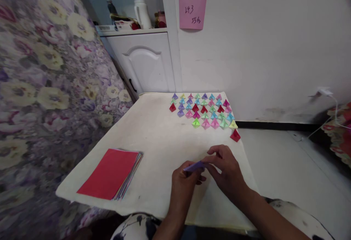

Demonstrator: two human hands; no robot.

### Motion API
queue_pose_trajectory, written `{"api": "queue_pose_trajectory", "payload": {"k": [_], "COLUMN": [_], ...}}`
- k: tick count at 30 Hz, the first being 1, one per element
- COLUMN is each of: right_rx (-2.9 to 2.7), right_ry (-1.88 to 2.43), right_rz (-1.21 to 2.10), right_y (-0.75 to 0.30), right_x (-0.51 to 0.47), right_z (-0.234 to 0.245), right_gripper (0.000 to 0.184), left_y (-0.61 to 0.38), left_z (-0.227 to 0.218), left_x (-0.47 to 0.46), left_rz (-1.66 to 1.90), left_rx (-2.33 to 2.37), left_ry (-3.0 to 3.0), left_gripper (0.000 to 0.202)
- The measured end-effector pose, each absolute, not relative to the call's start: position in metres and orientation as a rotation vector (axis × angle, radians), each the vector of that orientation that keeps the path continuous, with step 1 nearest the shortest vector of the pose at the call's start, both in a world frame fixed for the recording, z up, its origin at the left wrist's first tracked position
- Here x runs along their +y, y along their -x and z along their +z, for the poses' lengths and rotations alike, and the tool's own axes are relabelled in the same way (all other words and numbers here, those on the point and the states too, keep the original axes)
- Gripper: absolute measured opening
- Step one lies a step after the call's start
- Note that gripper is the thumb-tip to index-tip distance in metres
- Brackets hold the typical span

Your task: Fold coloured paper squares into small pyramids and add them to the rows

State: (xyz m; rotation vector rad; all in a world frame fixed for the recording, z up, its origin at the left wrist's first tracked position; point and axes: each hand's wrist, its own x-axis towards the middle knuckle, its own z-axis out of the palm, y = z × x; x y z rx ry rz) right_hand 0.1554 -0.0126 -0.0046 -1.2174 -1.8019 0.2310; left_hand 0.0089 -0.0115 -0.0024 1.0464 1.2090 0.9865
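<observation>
A small folded piece of purple paper (193, 166) is held just above the near right part of the table. My left hand (184, 181) pinches its left and lower side between thumb and fingers. At its right end, the thumb and index finger of my right hand (226, 170) close on the same paper. How the paper is folded underneath is hidden by my fingers. Farther back on the table stand several rows of small folded paper pieces (214, 123) in many colours. A single red folded piece (235, 135) sits at the right edge.
A stack of coloured paper with a red sheet (109, 174) on top lies at the table's left. The cream-covered table (153, 134) reaches back to the white wall. A floral curtain (55, 97) hangs along the left, beside a white cabinet (142, 64).
</observation>
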Motion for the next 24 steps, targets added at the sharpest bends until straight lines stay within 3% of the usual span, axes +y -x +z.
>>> {"api": "queue_pose_trajectory", "payload": {"k": [10,18,24], "right_rx": [-1.775,-1.973,-1.934], "right_ry": [1.231,1.526,1.507], "right_rz": [0.34,0.287,0.596], "right_y": [-0.153,-0.152,-0.147], "right_x": [-0.013,-0.021,-0.023], "right_z": [-0.006,-0.001,-0.002], "right_gripper": [0.015,0.018,0.024], "left_y": [-0.009,-0.007,-0.005], "left_z": [-0.005,-0.012,-0.012], "left_x": [-0.009,-0.013,-0.013], "left_rz": [0.996,1.0,0.98], "left_rx": [1.23,1.292,1.315], "left_ry": [-1.009,-1.224,-1.375], "left_gripper": [0.013,0.012,0.01]}}
